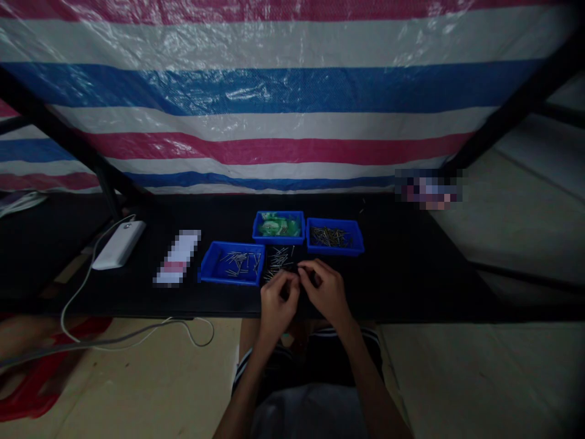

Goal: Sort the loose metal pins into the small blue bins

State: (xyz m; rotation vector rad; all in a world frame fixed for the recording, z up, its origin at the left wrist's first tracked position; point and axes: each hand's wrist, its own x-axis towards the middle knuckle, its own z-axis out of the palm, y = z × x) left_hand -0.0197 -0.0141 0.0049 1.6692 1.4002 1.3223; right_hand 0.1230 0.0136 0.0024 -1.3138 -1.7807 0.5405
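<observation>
My left hand (280, 297) and my right hand (323, 286) meet just above the front part of the black table, fingertips pinched close together. Whatever they hold between them is too small and dark to make out. Right behind my fingers lies a loose pile of thin metal pins (278, 259). To the left is a blue tray (232, 280) with scattered silver pins in it. Behind the pile sits a blue tray (278, 241) holding green-and-white plastic packets (280, 227). A third blue tray (336, 250), at right, contains many brass-coloured pins (328, 236).
On the left of the black table (411, 268) lie a white power bank (119, 245) with a cable and a blurred-out flat item (178, 259). A striped plastic sheet (292, 91) hangs behind. Black frame bars slant at both sides. A red stool (31, 390) stands lower left.
</observation>
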